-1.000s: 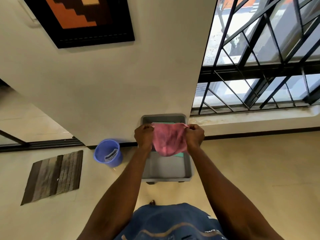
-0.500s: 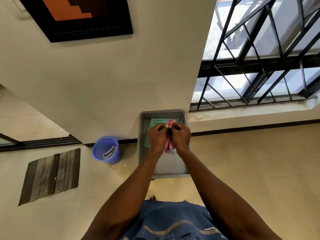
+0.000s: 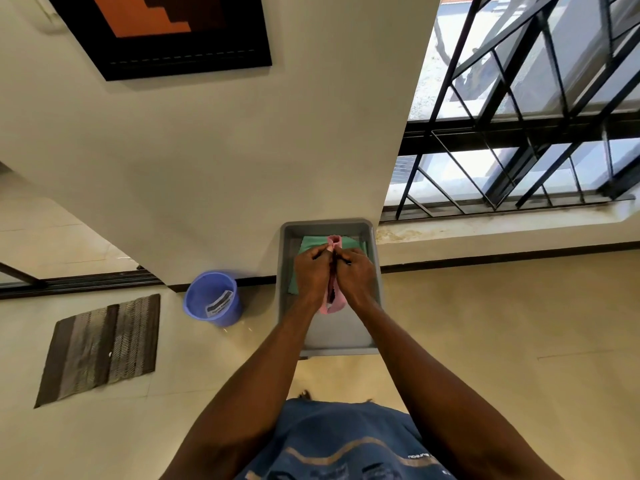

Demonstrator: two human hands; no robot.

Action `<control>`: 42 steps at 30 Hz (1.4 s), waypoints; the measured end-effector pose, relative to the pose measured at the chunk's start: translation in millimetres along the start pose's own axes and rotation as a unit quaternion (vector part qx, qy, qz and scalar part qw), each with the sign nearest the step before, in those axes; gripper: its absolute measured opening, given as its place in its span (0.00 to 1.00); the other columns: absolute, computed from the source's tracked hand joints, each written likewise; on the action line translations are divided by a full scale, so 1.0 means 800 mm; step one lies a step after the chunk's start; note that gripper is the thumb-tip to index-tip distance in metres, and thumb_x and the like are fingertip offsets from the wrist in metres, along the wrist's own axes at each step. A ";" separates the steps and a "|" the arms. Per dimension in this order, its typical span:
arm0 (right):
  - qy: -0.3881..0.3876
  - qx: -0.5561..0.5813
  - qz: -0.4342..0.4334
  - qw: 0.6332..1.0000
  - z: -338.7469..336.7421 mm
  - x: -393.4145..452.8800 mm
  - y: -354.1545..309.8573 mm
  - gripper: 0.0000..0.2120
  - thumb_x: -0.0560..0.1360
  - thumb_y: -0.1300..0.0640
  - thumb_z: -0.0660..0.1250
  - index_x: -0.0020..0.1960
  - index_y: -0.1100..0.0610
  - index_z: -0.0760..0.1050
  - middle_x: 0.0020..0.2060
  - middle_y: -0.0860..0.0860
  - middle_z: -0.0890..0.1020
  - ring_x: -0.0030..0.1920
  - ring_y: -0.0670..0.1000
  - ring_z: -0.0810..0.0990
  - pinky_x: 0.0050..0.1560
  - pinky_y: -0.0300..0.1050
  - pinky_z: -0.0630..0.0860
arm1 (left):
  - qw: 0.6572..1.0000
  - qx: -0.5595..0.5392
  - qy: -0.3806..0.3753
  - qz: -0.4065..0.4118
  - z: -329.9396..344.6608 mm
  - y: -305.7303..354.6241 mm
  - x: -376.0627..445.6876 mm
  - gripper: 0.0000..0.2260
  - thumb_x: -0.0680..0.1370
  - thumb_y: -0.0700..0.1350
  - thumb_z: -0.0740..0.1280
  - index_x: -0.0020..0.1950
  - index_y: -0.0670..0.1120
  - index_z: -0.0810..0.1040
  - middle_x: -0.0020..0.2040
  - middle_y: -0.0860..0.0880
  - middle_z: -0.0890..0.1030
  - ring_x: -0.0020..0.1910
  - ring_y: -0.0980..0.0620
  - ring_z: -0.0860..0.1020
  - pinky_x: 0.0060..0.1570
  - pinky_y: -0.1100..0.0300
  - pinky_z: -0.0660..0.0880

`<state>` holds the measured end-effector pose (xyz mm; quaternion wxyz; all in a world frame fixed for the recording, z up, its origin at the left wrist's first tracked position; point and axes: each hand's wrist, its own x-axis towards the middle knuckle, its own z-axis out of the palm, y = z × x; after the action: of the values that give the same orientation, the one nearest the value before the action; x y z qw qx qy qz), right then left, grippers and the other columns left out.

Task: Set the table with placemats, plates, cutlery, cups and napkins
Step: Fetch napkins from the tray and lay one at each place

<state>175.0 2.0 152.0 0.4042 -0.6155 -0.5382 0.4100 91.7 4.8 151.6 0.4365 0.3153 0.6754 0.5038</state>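
The pink napkin (image 3: 333, 299) was held folded into a narrow strip between the two hands, above the grey bin (image 3: 376, 278). Its long axis ran away from the person toward the wall: one small end stuck out past the knuckles at the far side, and the other end hung out near the wrists on the near side. Most of its middle was hidden between the palms.

The left hand (image 3: 313, 273) and the right hand (image 3: 356, 277) were pressed close together, knuckles up, with the fingers of each curled in and clamped on the napkin from either side. The fingertips themselves were turned under and could not be seen. Both forearms reached forward from the bottom of the view and met over the bin, the wrists nearly touching.

Beneath the hands, a green cloth (image 3: 349, 243) lay flat in the far part of the bin, partly covered by the hands. The bin stood on the pale floor (image 3: 502, 341) with its far end against the cream wall (image 3: 242, 168).

To the left of the bin a blue bucket (image 3: 213, 299) stood by the wall, a label showing inside it. Farther left a striped brown mat (image 3: 98, 349) lay on the floor. A dark-framed picture (image 3: 166, 29) hung on the wall, and a barred window (image 3: 519, 133) filled the right side. The person's blue shirt (image 3: 339, 441) showed at the bottom edge.
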 end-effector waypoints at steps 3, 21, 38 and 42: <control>-0.012 0.024 0.037 0.999 -0.002 0.004 0.002 0.09 0.81 0.61 0.61 0.48 0.62 0.78 0.45 0.55 0.80 0.44 0.50 0.78 0.39 0.30 0.72 | 1.000 0.016 -0.003 0.012 -0.005 0.004 0.001 0.06 0.78 0.43 0.70 0.51 0.41 0.84 0.42 0.48 0.83 0.37 0.58 0.80 0.32 0.73 0.73; -0.151 -0.246 -0.100 0.952 -0.042 0.085 -0.056 0.29 0.71 0.72 0.64 0.65 0.46 0.75 0.68 0.54 0.63 0.65 0.54 0.63 0.60 0.37 0.63 | 0.964 0.149 -0.135 0.174 -0.064 0.056 0.059 0.07 0.79 0.38 0.64 0.47 0.47 0.81 0.44 0.51 0.82 0.44 0.53 0.79 0.48 0.59 0.73; -0.123 -0.158 -0.090 0.976 -0.023 0.118 -0.104 0.04 0.69 0.59 0.72 0.42 0.57 0.79 0.34 0.49 0.78 0.38 0.51 0.75 0.37 0.42 0.68 | 0.943 0.169 -0.019 0.285 -0.101 0.091 0.102 0.16 0.72 0.28 0.57 0.46 0.47 0.76 0.39 0.49 0.79 0.37 0.55 0.75 0.42 0.60 0.72; -0.078 -0.095 -0.076 0.990 -0.017 0.119 -0.121 0.08 0.67 0.62 0.70 0.45 0.56 0.74 0.37 0.49 0.80 0.36 0.49 0.75 0.36 0.43 0.70 | 0.953 0.134 -0.006 0.273 -0.098 0.099 0.099 0.11 0.68 0.36 0.59 0.42 0.39 0.81 0.43 0.48 0.82 0.45 0.52 0.78 0.49 0.63 0.74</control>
<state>164.1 104.8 241.0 0.3308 -0.5744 -0.6498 0.3720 -13.6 64.9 214.3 0.2399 0.5460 0.6225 0.5068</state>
